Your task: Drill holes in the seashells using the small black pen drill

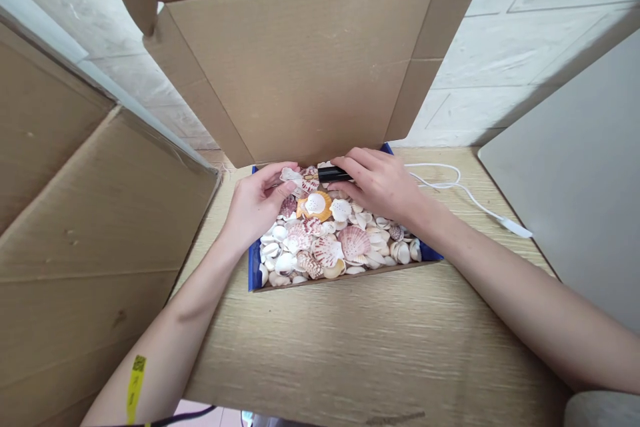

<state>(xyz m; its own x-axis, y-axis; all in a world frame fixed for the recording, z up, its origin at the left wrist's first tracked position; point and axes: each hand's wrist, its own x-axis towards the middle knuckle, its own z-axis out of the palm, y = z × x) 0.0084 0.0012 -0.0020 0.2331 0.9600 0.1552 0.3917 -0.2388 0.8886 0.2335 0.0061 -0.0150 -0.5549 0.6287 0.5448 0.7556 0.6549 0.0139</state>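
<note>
Left hand: the left hand (254, 204) was narrowed to a pinch, thumb and fingers on a pale shell (292, 177) above the far left part of the box.
Right hand: the right hand (376, 180) was curled around a black-handled tool (333, 175), its brass-coloured collar and thin tip pointing at the pale shell; whether the tip touched could not be told.
Slip risk: a curved, hard shell could have let the tip skid toward the left fingers, which were very near it.
Breakage risk: too much pressure, or a sideways push, could have cracked the shell or bent the slender tip.
Drop risk: a loosened pinch would probably have lost the shell among the loose shells (354, 243) below.
Cable risk: the white cable (450, 185) lay looped beside the right wrist; a sweep of that arm could have snagged it.
Box: the open box (254, 267), blue at its ends, lay on the desk with its brown lid (310, 67) raised behind.
Desk: the desk (350, 347) had a pale wood grain and was bare in front of the box.
Room: a whitish block-patterned wall (510, 47) stood behind, a cardboard panel (90, 213) on the left, a smooth pale panel (585, 147) on the right.
</note>
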